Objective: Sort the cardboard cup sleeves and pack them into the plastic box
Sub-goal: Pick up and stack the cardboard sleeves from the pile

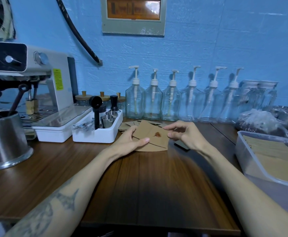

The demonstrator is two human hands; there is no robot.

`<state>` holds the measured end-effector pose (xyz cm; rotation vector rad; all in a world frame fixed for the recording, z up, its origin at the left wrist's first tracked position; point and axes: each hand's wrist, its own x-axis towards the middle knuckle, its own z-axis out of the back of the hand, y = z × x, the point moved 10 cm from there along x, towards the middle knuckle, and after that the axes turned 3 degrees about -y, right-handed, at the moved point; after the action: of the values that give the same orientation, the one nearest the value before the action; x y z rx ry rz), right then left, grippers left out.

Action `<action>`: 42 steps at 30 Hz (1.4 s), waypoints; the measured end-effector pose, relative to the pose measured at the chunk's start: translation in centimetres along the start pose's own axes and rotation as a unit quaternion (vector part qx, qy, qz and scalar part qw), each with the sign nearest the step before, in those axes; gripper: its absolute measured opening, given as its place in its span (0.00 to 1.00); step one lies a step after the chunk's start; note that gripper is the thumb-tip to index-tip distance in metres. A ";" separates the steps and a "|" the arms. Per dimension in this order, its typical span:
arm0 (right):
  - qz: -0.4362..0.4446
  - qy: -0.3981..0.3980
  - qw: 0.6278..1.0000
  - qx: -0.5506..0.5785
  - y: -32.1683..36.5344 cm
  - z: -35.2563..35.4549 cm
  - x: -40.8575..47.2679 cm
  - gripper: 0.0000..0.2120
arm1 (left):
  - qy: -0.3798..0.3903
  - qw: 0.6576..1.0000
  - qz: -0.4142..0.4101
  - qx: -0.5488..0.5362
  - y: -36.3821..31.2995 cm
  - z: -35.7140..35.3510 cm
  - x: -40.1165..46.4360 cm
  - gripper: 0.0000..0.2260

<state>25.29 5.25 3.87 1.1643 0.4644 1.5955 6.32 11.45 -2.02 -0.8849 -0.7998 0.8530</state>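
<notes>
A small stack of flat brown cardboard cup sleeves (154,137) lies on the wooden table (139,177) in front of me; the top one has a reddish stain. My left hand (131,141) grips the stack's left edge, thumb across the top. At the right edge of the stack, my right hand (184,135) has its fingers curled, with the fingertips touching the sleeves. More loose sleeves (127,125) lie behind, toward the bottles. The clear plastic box (245,161) stands at the right with sleeves packed inside.
A white tray (95,135) of metal cups and a tamper sits left of the stack, next to an espresso machine (37,86) and a steel pot (4,139). Several glass pump bottles (153,100) line the back wall. A dark flat object (182,145) lies under my right hand.
</notes>
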 end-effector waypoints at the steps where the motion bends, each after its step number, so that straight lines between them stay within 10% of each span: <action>1: 0.001 -0.001 1.000 -0.007 0.0 0.1 0.0 0.12 | -0.002 1.000 0.002 0.011 0.1 0.1 0.0 0.26; 8: 0.022 0.016 0.997 -0.068 0.4 -1.1 -0.1 0.16 | -0.006 0.999 -0.033 -0.016 -0.4 0.1 0.1 0.20; 20: 0.013 0.122 0.981 -0.148 -2.6 -4.9 -0.2 0.31 | 0.029 0.999 -0.027 0.026 -0.5 -1.0 0.0 0.45; 28: 0.024 0.132 0.976 -0.174 -3.0 -5.2 0.0 0.28 | -0.004 0.998 -0.056 0.033 -0.6 -0.3 0.3 0.14; 36: -0.006 0.019 0.993 -0.118 -2.7 -1.2 0.7 0.19 | -0.033 0.997 -0.062 0.028 -0.5 0.3 0.5 0.14; 42: -0.082 -0.016 0.934 -0.349 -6.5 2.2 1.7 0.21 | -0.057 0.995 -0.059 0.060 -0.2 0.9 0.8 0.15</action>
<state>30.54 8.63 0.62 0.5870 -0.0436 1.4134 6.00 12.35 -1.30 -0.6802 -0.8819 0.8454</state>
